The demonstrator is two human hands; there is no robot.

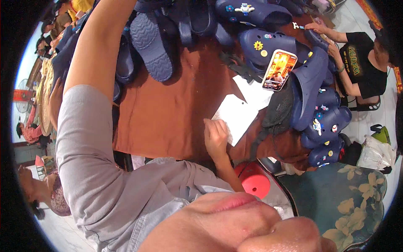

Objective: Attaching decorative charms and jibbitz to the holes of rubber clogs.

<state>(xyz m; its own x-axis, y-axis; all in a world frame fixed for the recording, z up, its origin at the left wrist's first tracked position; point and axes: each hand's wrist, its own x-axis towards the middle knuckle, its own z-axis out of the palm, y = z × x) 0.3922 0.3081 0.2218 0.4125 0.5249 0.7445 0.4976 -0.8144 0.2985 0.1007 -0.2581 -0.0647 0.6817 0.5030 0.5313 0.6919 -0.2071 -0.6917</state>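
Around us dark blue clogs (pixel 268 46) with coloured charms crowd the brown table (pixel 168 113), a phone (pixel 279 69) leans against one, and a black mesh bag (pixel 278 110) slumps by the pile. Our right hand (pixel 215 136) rests loosely curled on the near corner of a white paper sheet (pixel 236 116). Our left arm (pixel 94 54) stretches up out of sight, so we cannot tell its grip

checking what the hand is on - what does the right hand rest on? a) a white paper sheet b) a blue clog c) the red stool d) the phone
a: the right hand lies on the edge of the white paper sheet on the brown table, apart from the phone.
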